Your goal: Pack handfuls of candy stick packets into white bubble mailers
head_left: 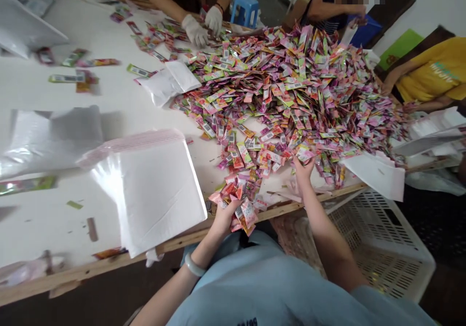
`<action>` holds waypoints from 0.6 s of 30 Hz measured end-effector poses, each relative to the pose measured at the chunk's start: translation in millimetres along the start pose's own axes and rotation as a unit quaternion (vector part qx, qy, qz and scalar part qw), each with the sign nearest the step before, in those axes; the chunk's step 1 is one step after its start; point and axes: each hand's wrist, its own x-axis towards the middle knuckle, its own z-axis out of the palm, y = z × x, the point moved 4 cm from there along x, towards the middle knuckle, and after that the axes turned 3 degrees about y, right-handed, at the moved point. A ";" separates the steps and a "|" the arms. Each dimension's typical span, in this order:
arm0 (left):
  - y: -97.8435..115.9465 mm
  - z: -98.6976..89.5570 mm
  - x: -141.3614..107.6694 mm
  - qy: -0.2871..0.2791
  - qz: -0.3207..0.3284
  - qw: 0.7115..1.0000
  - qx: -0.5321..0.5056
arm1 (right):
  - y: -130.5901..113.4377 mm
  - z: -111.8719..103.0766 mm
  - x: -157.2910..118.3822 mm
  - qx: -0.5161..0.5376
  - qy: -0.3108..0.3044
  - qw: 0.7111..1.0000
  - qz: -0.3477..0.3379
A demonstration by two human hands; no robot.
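Note:
My left hand is closed around a bunch of small pink and orange snack packets, close to the table's front edge. Farther right, my right hand reaches to the near side of a big heap of similar snack packets. Its thumb and fingers close on a snack packet there; the fingertips are partly hidden. Left of my left hand lies a stack of white padded mailer bags, their pink-tinted flaps pointing away from me.
A filled white mailer lies at left, another bag against the heap. Across the table are a co-worker's gloved hands. Another person in a yellow shirt sits at right. A white plastic crate stands below the wooden edge.

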 end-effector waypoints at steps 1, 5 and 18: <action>1.3 0.2 -0.1 0.006 0.013 1.000 0.008 | 3.9 0.1 -1.3 0.004 -0.003 1.000 0.010; 2.1 1.0 -0.8 0.013 0.016 1.000 0.003 | 12.3 3.5 -5.8 0.001 -0.009 1.000 0.027; 2.7 2.6 -0.3 0.023 0.014 1.000 -0.012 | -53.1 10.6 25.7 -0.206 -0.310 0.922 -0.107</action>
